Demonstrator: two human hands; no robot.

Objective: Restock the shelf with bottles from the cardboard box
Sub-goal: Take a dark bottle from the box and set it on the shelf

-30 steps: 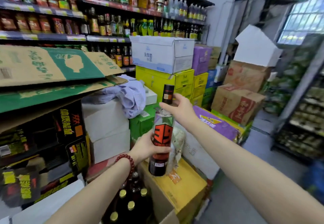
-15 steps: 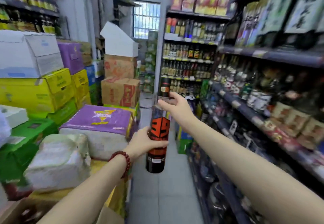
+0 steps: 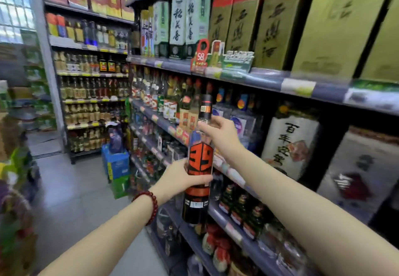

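Bottle [image 3: 199, 167] carried upright in both hands, in the aisle just short of the shelf [image 3: 265, 81]. Left hand [image 3: 179, 180] wraps the lower body, fingers curled round the label; right hand [image 3: 220, 132] pinches the shoulder below the neck. Judged a two-point hold to steady a tall, top-heavy glass item while it is brought toward a shelf slot beyond the right hand. Bottle: dark body, orange "39" label, barcode low, black cap with orange band. Stocked bottles [image 3: 237, 206] sit below the right forearm. Cardboard box not in view.
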